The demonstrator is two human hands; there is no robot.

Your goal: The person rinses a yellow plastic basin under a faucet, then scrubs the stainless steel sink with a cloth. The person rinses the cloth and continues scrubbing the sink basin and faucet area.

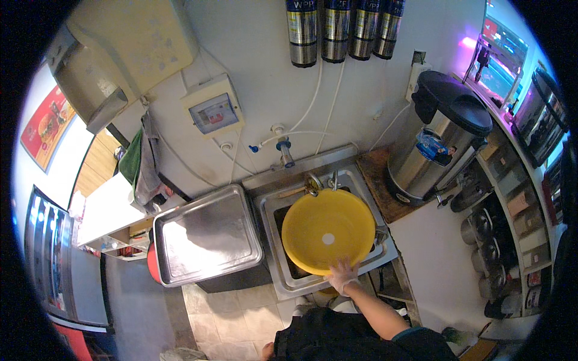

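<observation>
A round yellow plastic basin (311, 216) rests over the stainless steel sink (282, 289), with a white round spot on its inner bottom. My right hand (344, 276), in a clear disposable glove, grips the basin's near rim with its fingers over the inside. Only a small part of my left hand (267, 351) shows at the bottom edge beside my dark clothing; its fingers cannot be made out. Behind the basin's far rim stands a metal faucet (335, 179). Most of the sink bowl is hidden under the basin.
Left of the sink lies a large, shallow metal tray (210, 230). A steel water boiler (422, 153) stands on a brown board (379, 185) at the right. Several metal filter cylinders (302, 36) hang on the wall above a valve (284, 153). Cloths (144, 162) hang at left.
</observation>
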